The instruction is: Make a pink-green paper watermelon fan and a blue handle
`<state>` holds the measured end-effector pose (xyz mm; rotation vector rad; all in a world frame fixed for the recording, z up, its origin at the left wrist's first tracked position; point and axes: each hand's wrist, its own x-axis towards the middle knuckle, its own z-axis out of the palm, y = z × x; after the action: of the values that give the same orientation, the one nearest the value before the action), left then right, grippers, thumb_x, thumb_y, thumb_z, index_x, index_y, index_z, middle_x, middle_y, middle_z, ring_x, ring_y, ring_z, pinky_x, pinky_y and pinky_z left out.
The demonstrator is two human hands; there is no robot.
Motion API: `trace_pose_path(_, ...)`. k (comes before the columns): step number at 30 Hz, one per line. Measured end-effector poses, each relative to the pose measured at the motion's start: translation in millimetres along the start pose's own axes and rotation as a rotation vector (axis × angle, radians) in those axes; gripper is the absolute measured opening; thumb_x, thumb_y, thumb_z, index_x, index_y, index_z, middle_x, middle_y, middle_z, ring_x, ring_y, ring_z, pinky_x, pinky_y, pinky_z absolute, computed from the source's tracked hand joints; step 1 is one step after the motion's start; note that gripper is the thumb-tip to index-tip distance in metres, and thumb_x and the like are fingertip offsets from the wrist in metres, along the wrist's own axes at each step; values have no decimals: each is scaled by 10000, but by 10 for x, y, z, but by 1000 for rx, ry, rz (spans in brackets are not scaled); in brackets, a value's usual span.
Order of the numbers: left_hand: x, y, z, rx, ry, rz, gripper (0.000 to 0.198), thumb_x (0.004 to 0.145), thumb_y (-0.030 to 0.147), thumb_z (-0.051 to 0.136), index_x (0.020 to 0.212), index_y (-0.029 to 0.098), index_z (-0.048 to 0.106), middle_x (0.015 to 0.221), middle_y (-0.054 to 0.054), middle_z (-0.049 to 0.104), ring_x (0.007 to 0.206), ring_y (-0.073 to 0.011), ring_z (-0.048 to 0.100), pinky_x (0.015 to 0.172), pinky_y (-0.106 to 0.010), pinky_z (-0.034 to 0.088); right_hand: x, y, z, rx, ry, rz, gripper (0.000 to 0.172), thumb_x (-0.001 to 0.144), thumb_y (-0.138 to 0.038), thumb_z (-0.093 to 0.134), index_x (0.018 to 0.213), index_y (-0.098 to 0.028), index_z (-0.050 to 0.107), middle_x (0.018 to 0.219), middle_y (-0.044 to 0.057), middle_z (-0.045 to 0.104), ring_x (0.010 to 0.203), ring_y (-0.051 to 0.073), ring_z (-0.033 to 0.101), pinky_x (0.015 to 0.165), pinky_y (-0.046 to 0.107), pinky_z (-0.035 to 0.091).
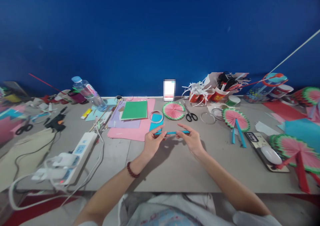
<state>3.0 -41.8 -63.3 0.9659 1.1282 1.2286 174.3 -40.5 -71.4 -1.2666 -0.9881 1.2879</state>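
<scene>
A narrow blue paper strip (pixel 171 132) is stretched level between my two hands above the table. My left hand (pixel 153 142) pinches its left end, and my right hand (pixel 191 140) pinches its right end. Just beyond my hands lies a round pleated pink paper fan with a green edge (pixel 173 111), with a gap on its right side. Black-handled scissors (pixel 191 116) rest to its right. On its left, a tape roll (pixel 156 116) sits on a blue paper square (pixel 155 125). Farther left is a stack of green paper (pixel 134 110).
A white power strip (pixel 82 154) with cables and a bottle (pixel 89 92) occupy the left. At right are a fan with blue handles (pixel 236 118), a phone (pixel 257 149) with a white mouse (pixel 271 155), and a fan with red handles (pixel 295 151). Paper cups (pixel 220 95) stand near the wall.
</scene>
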Motion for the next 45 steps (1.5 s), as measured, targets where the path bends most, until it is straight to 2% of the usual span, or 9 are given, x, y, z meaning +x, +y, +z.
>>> trace_pose_path(4, 45, -22, -65, 21, -49, -17, 470, 626, 382, 776, 1014, 134, 677, 737, -56, 717, 701, -210, 703, 673, -305, 558, -15, -14, 0, -15, 9, -43, 500, 635, -405, 757, 1072, -184, 657, 650, 13, 700, 644, 182, 670, 685, 331, 540)
trace_pose_path(8, 72, 50, -142, 176, -176, 83, 341, 662, 311, 748, 952, 139, 693, 749, -65, 702, 719, -175, 665, 714, -291, 523, -27, -64, -13, -44, -28, -82, 574, 636, -382, 757, 1148, -198, 574, 688, 6, 697, 644, 174, 662, 652, 311, 539)
trace_pose_path(12, 47, 130, -156, 397, -333, 161, 281, 712, 288, 692, 963, 165, 724, 786, -62, 681, 689, -142, 597, 647, -245, 467, -31, -48, -25, -63, -127, -97, 644, 650, -360, 747, 1221, -216, 486, 724, -2, 691, 667, 171, 657, 635, 293, 531)
trace_pose_path(15, 29, 120, -143, 494, -387, 186, 235, 708, 332, 704, 873, 171, 750, 785, -71, 675, 650, -139, 555, 602, -244, 433, -38, 1, -17, -77, -188, -121, 645, 663, -334, 742, 1236, -226, 468, 742, -11, 685, 672, 152, 652, 685, 287, 525)
trace_pose_path(18, 37, 68, -135, 502, -367, 191, 206, 709, 364, 706, 773, 173, 750, 719, -61, 658, 627, -143, 540, 589, -248, 414, -51, 18, 7, -112, -189, -111, 637, 653, -336, 747, 1224, -225, 488, 722, -13, 682, 652, 154, 652, 676, 291, 523)
trace_pose_path(23, 54, 28, -129, 456, -319, 147, 162, 689, 334, 713, 678, 173, 735, 652, -36, 627, 587, -130, 521, 571, -243, 397, -44, -34, 22, -120, -160, -24, 611, 618, -334, 765, 1171, -211, 536, 626, -18, 674, 597, 168, 646, 552, 263, 487)
trace_pose_path(29, 47, 21, -114, 420, -258, 118, 162, 648, 323, 729, 624, 164, 709, 614, -23, 601, 573, -125, 500, 564, -245, 387, 30, -17, -31, 41, -144, 35, 376, 586, -352, 789, 907, -192, 677, 624, -2, 690, 577, 143, 636, 608, 273, 502)
trace_pose_path(36, 54, -27, -134, 387, -297, 72, 164, 663, 304, 720, 635, 147, 682, 655, -27, 625, 588, -118, 529, 567, -228, 397, 57, -5, -30, 179, -183, 144, 272, 534, -361, 815, 733, -195, 733, 627, 1, 681, 495, 84, 557, 507, 217, 438)
trace_pose_path(45, 6, -7, -85, 381, -341, -16, 262, 643, 386, 738, 649, 141, 647, 623, -27, 632, 544, -114, 531, 541, -225, 404, 42, -51, -1, 171, -139, 124, 270, 499, -399, 822, 647, -195, 726, 652, 11, 680, 489, 80, 517, 487, 228, 418)
